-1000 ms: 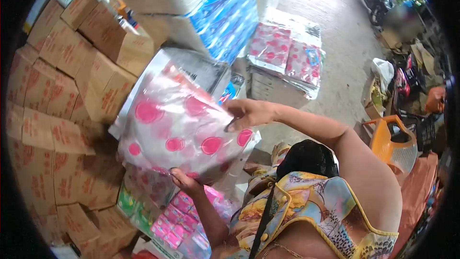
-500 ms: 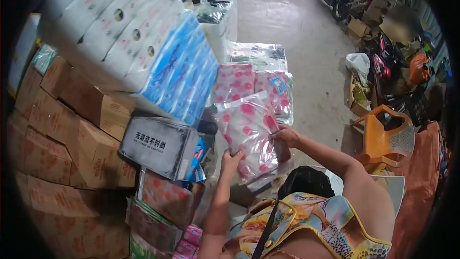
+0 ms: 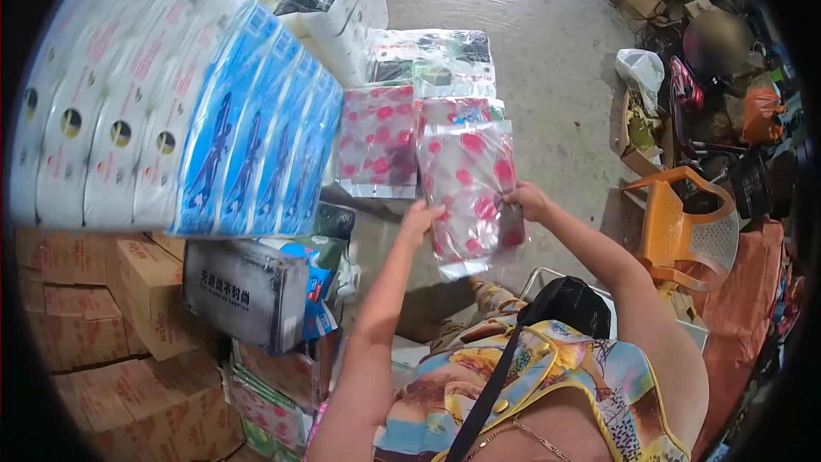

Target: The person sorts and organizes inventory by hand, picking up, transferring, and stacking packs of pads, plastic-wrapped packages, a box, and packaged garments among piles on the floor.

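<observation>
Between my hands is a flat clear plastic packet [image 3: 472, 175] patterned with pink dots. My left hand [image 3: 420, 223] grips its left edge with the thumb on top, and my right hand [image 3: 529, 200] grips the right edge. The fingers beneath are mostly hidden. Just beyond, a similar dotted packet [image 3: 457, 109] is partly covered by the held one. Another dotted packet [image 3: 376, 137] lies to the left on a stack. Behind them lies a plastic-wrapped pack [image 3: 432, 56] in white and green.
Tall plastic-wrapped paper packs [image 3: 248, 128] rise at left above cardboard boxes [image 3: 158, 291]. A dark printed package [image 3: 244, 291] sits near my left arm. To the right stand an orange plastic chair [image 3: 663, 222], a white bag [image 3: 640, 77] and piled clutter. Concrete floor [image 3: 547, 60] runs ahead.
The held packet has straightened and come over the right-hand dotted packet, still in both hands. The camera view has shifted, with the tall packs now lower and further left.
</observation>
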Action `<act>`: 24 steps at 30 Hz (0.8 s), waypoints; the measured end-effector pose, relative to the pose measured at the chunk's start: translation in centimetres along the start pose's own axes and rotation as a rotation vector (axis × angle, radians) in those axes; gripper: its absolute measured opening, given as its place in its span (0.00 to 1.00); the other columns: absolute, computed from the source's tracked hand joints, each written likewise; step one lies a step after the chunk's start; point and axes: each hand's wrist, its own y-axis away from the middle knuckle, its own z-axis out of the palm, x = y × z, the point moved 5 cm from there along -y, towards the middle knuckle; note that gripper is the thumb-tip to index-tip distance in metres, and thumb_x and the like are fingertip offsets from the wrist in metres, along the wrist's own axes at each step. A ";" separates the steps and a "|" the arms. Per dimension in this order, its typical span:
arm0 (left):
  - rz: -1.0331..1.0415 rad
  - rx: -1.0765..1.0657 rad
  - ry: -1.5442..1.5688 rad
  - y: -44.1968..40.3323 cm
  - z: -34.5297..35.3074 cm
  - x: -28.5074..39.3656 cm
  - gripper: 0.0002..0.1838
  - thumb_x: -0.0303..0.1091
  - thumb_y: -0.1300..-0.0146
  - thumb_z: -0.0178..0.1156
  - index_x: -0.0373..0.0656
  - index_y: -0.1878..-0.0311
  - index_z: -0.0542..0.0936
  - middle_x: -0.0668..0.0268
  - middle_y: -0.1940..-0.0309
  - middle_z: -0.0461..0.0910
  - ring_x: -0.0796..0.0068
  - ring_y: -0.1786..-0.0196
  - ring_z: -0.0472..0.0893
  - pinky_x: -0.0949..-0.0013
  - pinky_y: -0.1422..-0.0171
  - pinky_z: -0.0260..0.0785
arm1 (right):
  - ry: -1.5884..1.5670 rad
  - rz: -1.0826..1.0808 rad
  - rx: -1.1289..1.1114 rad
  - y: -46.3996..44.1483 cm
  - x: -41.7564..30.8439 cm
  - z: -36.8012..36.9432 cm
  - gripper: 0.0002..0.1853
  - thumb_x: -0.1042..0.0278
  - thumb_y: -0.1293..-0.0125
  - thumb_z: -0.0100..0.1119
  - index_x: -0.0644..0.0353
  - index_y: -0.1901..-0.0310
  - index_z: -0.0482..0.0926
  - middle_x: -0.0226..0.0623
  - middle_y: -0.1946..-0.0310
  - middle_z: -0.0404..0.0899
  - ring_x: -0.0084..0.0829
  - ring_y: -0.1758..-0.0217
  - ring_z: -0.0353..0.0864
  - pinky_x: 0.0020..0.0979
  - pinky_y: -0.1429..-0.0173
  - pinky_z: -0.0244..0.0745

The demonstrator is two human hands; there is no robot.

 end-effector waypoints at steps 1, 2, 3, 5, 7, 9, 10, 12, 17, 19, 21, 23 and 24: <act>0.060 0.003 -0.010 -2.5 -0.6 1.1 0.13 0.29 0.51 0.59 0.39 0.61 0.73 0.66 0.71 0.76 0.76 0.70 0.75 0.72 0.67 0.68 | -0.056 -0.049 0.034 -1.3 -1.5 0.0 0.20 0.87 0.51 0.44 0.63 0.53 0.68 0.36 0.64 0.73 0.32 0.62 0.73 0.34 0.57 0.70; 0.122 0.005 -0.019 -4.5 -1.0 2.6 0.12 0.29 0.51 0.59 0.39 0.61 0.74 0.66 0.71 0.75 0.77 0.71 0.74 0.73 0.67 0.67 | -0.056 -0.046 0.034 -2.7 -2.6 0.1 0.20 0.87 0.51 0.44 0.63 0.53 0.68 0.36 0.64 0.73 0.32 0.62 0.73 0.34 0.57 0.70; 0.148 0.052 -0.081 -6.3 -1.5 3.8 0.12 0.28 0.51 0.58 0.40 0.61 0.74 0.67 0.72 0.75 0.78 0.71 0.74 0.74 0.68 0.67 | -0.058 -0.091 0.065 -4.1 -3.9 0.1 0.21 0.87 0.51 0.43 0.64 0.53 0.67 0.38 0.63 0.72 0.32 0.62 0.73 0.34 0.56 0.70; 0.123 0.160 -0.334 -8.2 -2.1 7.0 0.20 0.32 0.54 0.60 0.41 0.55 0.72 0.64 0.68 0.76 0.72 0.68 0.75 0.70 0.63 0.67 | -0.023 -0.164 0.079 -6.0 -6.3 0.8 0.23 0.83 0.50 0.47 0.62 0.49 0.63 0.38 0.62 0.72 0.32 0.62 0.73 0.35 0.55 0.70; 0.320 0.381 -0.548 -10.4 -3.0 8.0 0.24 0.34 0.55 0.60 0.41 0.51 0.69 0.60 0.64 0.75 0.66 0.64 0.75 0.67 0.59 0.66 | 0.103 -0.103 0.201 -6.1 -7.7 2.0 0.25 0.81 0.51 0.50 0.62 0.48 0.60 0.39 0.61 0.71 0.33 0.61 0.72 0.34 0.55 0.70; 0.359 0.552 -0.862 -10.8 -3.6 7.8 0.36 0.40 0.59 0.61 0.42 0.44 0.62 0.50 0.53 0.69 0.54 0.51 0.69 0.60 0.47 0.60 | 0.332 -0.014 0.329 -8.0 -6.9 0.7 0.33 0.75 0.55 0.55 0.63 0.45 0.55 0.41 0.58 0.68 0.34 0.58 0.70 0.34 0.56 0.69; 0.470 0.606 -0.961 -11.3 -3.7 6.7 0.35 0.40 0.58 0.61 0.43 0.44 0.62 0.50 0.52 0.68 0.55 0.50 0.68 0.60 0.46 0.59 | 0.334 -0.002 0.320 -8.8 -6.1 0.6 0.33 0.75 0.55 0.55 0.63 0.45 0.55 0.41 0.58 0.68 0.34 0.58 0.70 0.34 0.56 0.69; 0.447 0.636 -1.025 -11.2 -3.2 4.8 0.35 0.39 0.57 0.60 0.48 0.43 0.62 0.54 0.48 0.64 0.55 0.46 0.64 0.56 0.45 0.56 | 0.492 -0.194 0.383 -9.9 -6.1 0.7 0.33 0.75 0.55 0.56 0.64 0.45 0.54 0.42 0.58 0.67 0.34 0.57 0.70 0.33 0.57 0.70; 0.381 0.645 -0.984 -10.2 -2.6 3.0 0.34 0.34 0.55 0.60 0.54 0.42 0.59 0.63 0.46 0.62 0.57 0.44 0.61 0.48 0.47 0.54 | 0.576 -0.209 0.460 -10.3 -5.5 0.3 0.37 0.75 0.57 0.56 0.64 0.44 0.49 0.50 0.59 0.69 0.40 0.60 0.73 0.34 0.58 0.70; 0.463 0.661 -1.037 -10.3 -2.4 3.9 0.33 0.31 0.54 0.59 0.54 0.42 0.59 0.62 0.47 0.63 0.57 0.44 0.62 0.48 0.47 0.55 | 0.810 -0.256 0.545 -9.9 -6.5 0.6 0.37 0.74 0.57 0.56 0.64 0.44 0.49 0.52 0.58 0.68 0.43 0.58 0.72 0.36 0.55 0.68; 0.557 0.702 -1.021 -11.3 -2.5 4.5 0.33 0.30 0.55 0.58 0.51 0.43 0.60 0.59 0.47 0.63 0.56 0.47 0.64 0.51 0.48 0.57 | 1.105 -0.452 0.650 -9.1 -7.9 2.2 0.36 0.73 0.58 0.56 0.64 0.44 0.52 0.54 0.56 0.67 0.48 0.54 0.70 0.39 0.52 0.65; 0.655 0.766 -1.024 -10.0 -2.1 5.1 0.33 0.29 0.57 0.58 0.45 0.43 0.60 0.54 0.48 0.63 0.54 0.50 0.66 0.56 0.49 0.59 | 1.175 -0.747 0.588 -8.8 -9.2 4.5 0.36 0.72 0.59 0.58 0.64 0.44 0.55 0.54 0.54 0.67 0.48 0.51 0.67 0.38 0.49 0.63; 0.637 0.826 -1.020 -8.5 -1.4 6.0 0.33 0.30 0.57 0.58 0.44 0.43 0.60 0.53 0.49 0.63 0.54 0.52 0.67 0.57 0.50 0.60 | 1.164 -0.888 0.520 -8.4 -9.9 6.2 0.38 0.70 0.58 0.59 0.64 0.43 0.54 0.54 0.53 0.66 0.47 0.49 0.66 0.38 0.48 0.62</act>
